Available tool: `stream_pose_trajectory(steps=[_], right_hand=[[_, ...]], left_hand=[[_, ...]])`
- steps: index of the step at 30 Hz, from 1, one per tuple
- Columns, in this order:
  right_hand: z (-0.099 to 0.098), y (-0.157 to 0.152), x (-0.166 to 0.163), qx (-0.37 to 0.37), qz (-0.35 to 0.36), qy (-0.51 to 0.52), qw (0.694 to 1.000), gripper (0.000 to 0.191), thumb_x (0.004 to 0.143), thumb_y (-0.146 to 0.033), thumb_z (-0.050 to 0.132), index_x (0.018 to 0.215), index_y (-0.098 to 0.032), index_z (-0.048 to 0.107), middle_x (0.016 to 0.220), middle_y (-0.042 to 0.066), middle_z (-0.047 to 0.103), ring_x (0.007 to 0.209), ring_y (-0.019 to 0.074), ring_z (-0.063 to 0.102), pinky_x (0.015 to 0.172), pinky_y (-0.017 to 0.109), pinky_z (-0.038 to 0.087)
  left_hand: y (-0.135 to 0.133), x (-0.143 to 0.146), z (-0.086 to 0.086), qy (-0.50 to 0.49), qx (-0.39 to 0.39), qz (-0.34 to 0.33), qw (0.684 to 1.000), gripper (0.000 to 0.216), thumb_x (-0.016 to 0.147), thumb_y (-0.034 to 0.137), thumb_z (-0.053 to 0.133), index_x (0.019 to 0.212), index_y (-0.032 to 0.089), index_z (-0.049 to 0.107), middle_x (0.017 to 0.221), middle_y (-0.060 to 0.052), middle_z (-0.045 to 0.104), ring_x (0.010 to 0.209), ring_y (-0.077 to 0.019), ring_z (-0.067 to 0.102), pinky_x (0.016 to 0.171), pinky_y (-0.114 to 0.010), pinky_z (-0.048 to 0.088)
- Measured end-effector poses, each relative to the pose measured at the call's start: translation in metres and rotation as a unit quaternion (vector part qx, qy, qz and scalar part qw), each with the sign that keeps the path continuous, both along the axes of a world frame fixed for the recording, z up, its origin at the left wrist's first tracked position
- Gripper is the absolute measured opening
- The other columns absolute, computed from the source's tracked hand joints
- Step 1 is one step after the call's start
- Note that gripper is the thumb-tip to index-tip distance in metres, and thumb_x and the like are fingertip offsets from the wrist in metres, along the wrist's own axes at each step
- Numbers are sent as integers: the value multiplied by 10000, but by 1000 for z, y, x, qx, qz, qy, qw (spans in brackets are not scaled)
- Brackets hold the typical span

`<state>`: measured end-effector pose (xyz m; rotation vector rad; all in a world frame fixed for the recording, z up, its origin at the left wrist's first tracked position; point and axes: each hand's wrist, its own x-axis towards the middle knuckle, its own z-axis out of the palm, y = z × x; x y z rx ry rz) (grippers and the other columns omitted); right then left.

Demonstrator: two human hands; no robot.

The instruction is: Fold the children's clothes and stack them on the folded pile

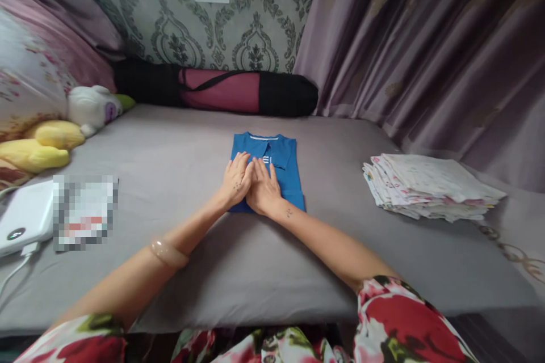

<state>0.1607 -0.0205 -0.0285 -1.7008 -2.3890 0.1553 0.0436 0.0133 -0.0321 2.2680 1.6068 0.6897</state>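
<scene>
A blue shirt point(289, 178), folded into a rectangle, lies on the grey bed sheet point(191, 142) with its collar at the far end. White lettering shows on its front, partly covered by my fingers. My left hand point(237, 180) rests on the left part of the shirt, its fingers stretched out and pointing away from me. Beside it, touching, my right hand point(263, 184) lies flat on the middle of the shirt with the fingers extended. Neither hand grips anything.
A stack of folded patterned cloths point(430, 184) sits at the right. Along the back wall lies a long black and maroon bag point(221, 91). On the left are a white power bank point(28, 218) with a cable, a blurred-out flat object point(85, 212), and plush toys point(91, 108).
</scene>
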Motion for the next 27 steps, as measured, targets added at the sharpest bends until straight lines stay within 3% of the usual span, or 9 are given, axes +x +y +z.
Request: stream_pose_trajectory(steps=[4,8,13,15,20,27], right_hand=[[-6,4,-19,-54,32,-7,998,675,930,-301,401,1529,-86,175,1596,158,113,1470,308,37,1175,513,27],[-4,2,-5,-70,44,50,995,658,946,-303,365,1527,-71,162,1599,146,104,1473,280,45,1182,495,88],[10,-23,53,16,69,107,992,447,959,-250,369,1370,-128,495,1463,139,437,1376,214,347,1151,409,260],[12,-38,79,31,79,119,989,374,963,-260,407,1288,-176,572,1351,117,545,1282,209,455,1103,402,338],[11,-66,122,7,104,114,988,359,933,-319,526,1272,-210,575,1323,106,559,1243,236,488,1064,437,390],[7,-67,137,-6,125,115,986,368,932,-301,538,1285,-203,573,1342,110,560,1265,233,486,1071,439,408]], left_hand=[[-2,-2,5,6,0,6,1000,525,999,362,191,1406,99,393,1507,-141,384,1437,-241,258,1170,-484,220],[-10,-9,1,-12,24,-40,999,494,998,356,227,1362,93,432,1434,-171,470,1365,-240,394,1130,-456,317],[-27,-39,8,3,65,-229,971,400,982,407,379,1280,185,526,1249,-120,596,1149,-208,567,1002,-364,458],[-34,-53,11,43,52,-267,961,383,948,455,462,1223,214,576,1202,-100,611,1093,-214,586,968,-359,478],[-38,-78,6,87,31,-275,957,421,907,501,524,1239,248,576,1231,-78,589,1077,-216,592,943,-347,494],[-36,-88,-3,123,64,-305,942,343,961,279,405,1253,237,580,1249,-80,611,1124,-202,593,963,-320,500]])
